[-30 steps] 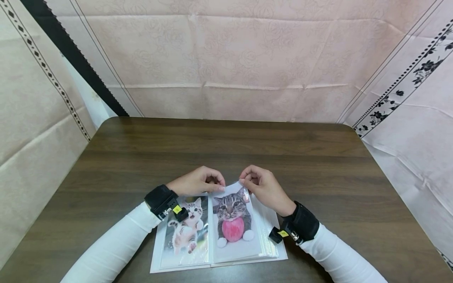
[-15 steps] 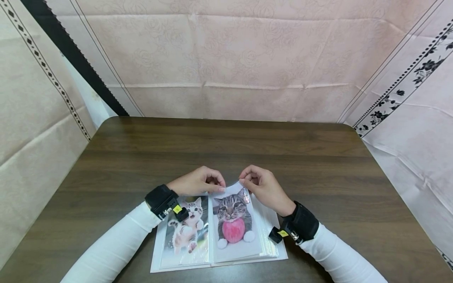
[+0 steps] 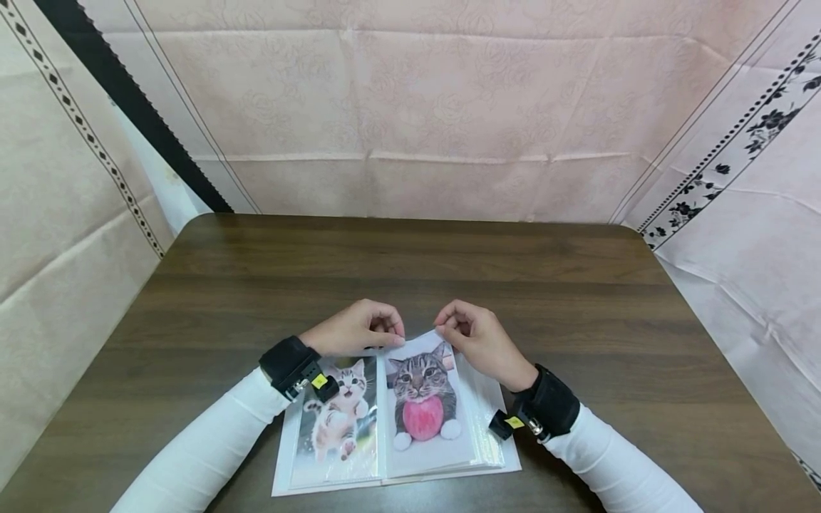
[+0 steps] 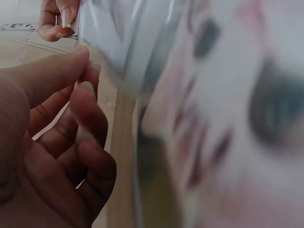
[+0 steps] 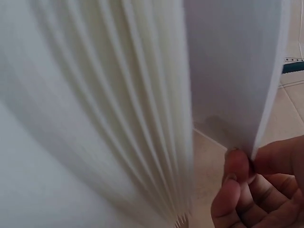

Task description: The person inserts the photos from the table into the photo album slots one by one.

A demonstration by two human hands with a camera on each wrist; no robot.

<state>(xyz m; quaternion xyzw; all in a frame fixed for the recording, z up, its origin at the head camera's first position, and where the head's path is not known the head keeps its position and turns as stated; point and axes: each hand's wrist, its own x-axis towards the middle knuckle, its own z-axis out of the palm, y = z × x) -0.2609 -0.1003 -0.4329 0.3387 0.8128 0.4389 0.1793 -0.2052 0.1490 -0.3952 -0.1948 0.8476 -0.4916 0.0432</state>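
A photo album (image 3: 287, 456) with clear sleeves lies open at the front of the table. Its left side shows a pale kitten picture (image 3: 340, 420); the right-hand page (image 3: 426, 456) shows a grey tabby with a pink heart. My right hand (image 3: 477, 338) pinches that page's raised upper right corner between thumb and forefinger, as the right wrist view (image 5: 263, 180) confirms. At the page's upper left edge is my left hand (image 3: 359, 328), fingers curled, thumb (image 4: 71, 61) close to the forefinger. Whether it grips the sleeve edge cannot be made out.
The brown wooden table (image 3: 410, 263) extends beyond the album on all visible sides. Pale patterned cloth (image 3: 410, 107) hangs behind and beside it. Both wrists wear black camera straps (image 3: 288, 367). More stacked sleeves (image 5: 118, 95) fan out under the raised page.
My left hand has shifted slightly left along the page's upper edge in the last half second. The right hand and the album have hardly moved.
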